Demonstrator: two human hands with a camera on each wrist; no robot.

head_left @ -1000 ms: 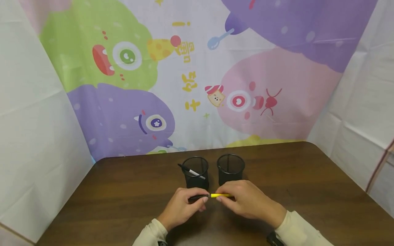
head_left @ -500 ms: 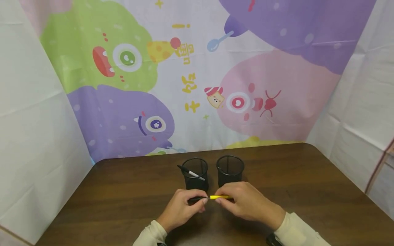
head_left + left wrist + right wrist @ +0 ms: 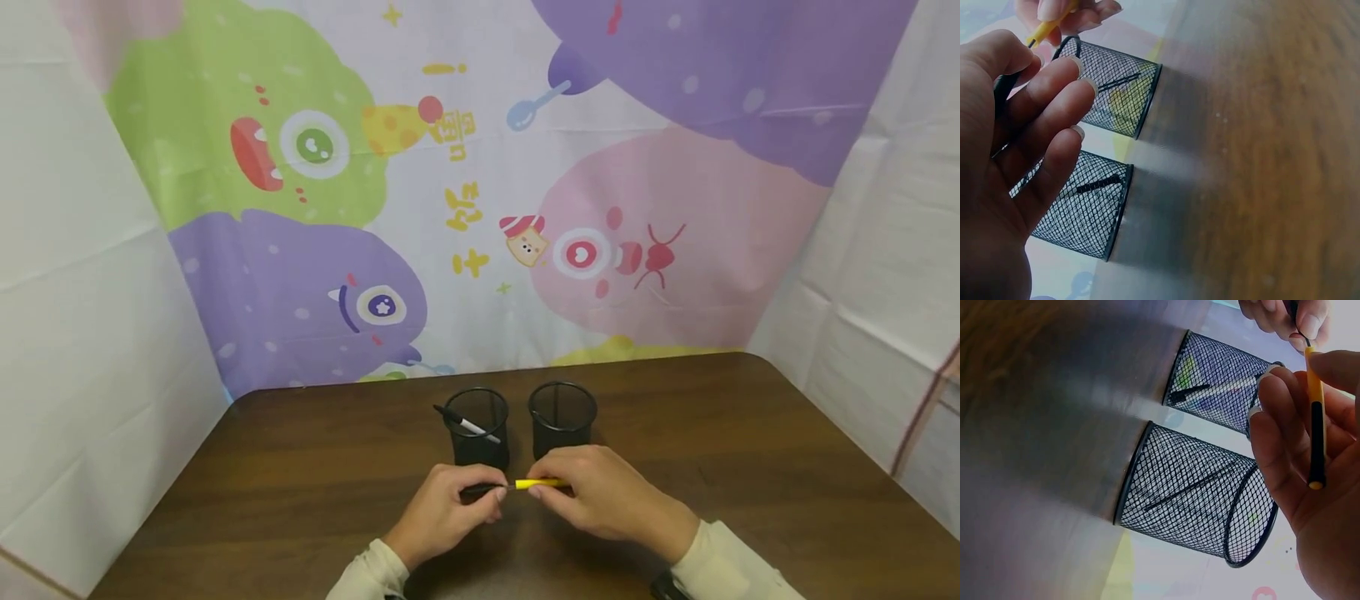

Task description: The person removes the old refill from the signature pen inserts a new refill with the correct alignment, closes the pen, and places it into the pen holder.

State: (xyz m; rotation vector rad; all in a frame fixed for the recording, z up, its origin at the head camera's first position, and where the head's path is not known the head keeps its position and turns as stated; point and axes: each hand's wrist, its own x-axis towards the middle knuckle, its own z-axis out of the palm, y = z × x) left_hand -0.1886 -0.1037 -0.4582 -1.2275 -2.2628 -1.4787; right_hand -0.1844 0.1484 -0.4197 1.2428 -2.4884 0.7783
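Between the thumb and fingers of my right hand (image 3: 611, 496) is a slim yellow-and-black handle (image 3: 1315, 387), pen-sized, with a yellow end cap. My left hand (image 3: 447, 510) pinches a slim black piece (image 3: 480, 490) in line with it. A thin dark shaft (image 3: 1304, 337) joins the two between my fingertips; its tip is hidden in the left grip. Just beyond the hands stand two black mesh pen holders, the left one (image 3: 481, 453) and the right one (image 3: 561, 439). A white marker with a black cap (image 3: 468, 423) leans in the left holder.
A thin dark stick (image 3: 1188, 487) lies slantwise inside the right holder. Both holders stand upright on the dark wooden table (image 3: 300, 492). A cartoon-printed cloth (image 3: 480, 317) hangs behind the table, with white cloth walls (image 3: 90, 292) at both sides.
Both hands keep their holds and stay almost still. The whole head view has drifted slightly downward in the picture.
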